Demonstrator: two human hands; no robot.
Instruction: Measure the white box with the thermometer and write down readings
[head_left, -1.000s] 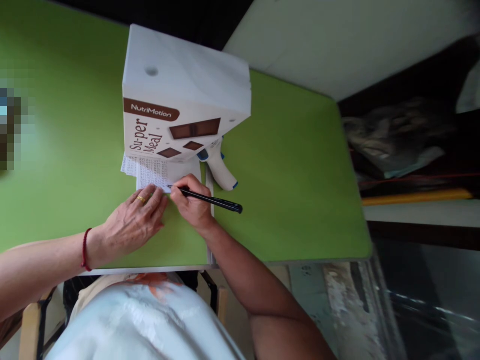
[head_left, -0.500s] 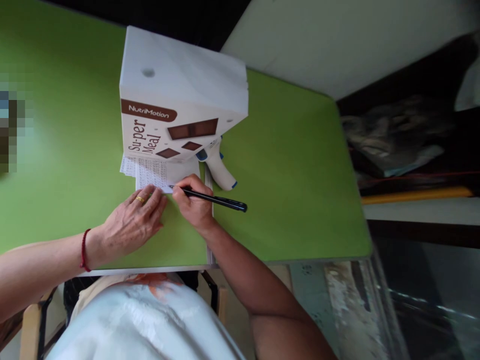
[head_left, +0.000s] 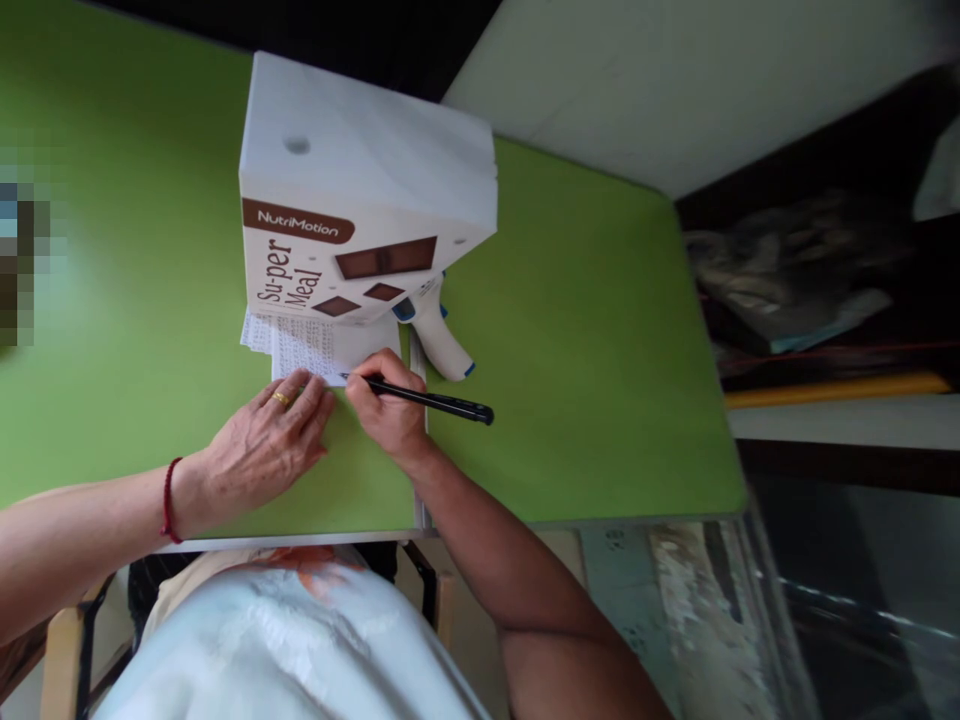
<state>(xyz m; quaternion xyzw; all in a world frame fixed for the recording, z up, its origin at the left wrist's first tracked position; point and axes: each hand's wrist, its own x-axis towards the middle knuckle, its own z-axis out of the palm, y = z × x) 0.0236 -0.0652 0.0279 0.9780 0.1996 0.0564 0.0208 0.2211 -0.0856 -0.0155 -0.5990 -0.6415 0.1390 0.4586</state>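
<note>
A black pen [head_left: 457, 405] is pinched in my right hand [head_left: 391, 405], its tip at the lower part of a white sheet of paper [head_left: 364, 345]. Rows of small handwriting cover the sheet's left part. My left hand [head_left: 262, 440] lies flat with fingers stretched, the fingertips on the sheet's lower left edge. Another written sheet [head_left: 257, 332] peeks out beneath on the left. Just behind the papers stands a white box [head_left: 367, 190] marked NutriMotion Su-per Meal, hiding their far ends.
A white and blue gun-shaped thermometer [head_left: 442, 340] lies right of the paper, partly behind the box. The green table [head_left: 600, 350] has a seam near my right hand. Crumpled plastic [head_left: 787, 270] sits on a dark shelf at right.
The pen tip has shifted very slightly to the right on the paper. My left hand, the box and the papers stay in place.
</note>
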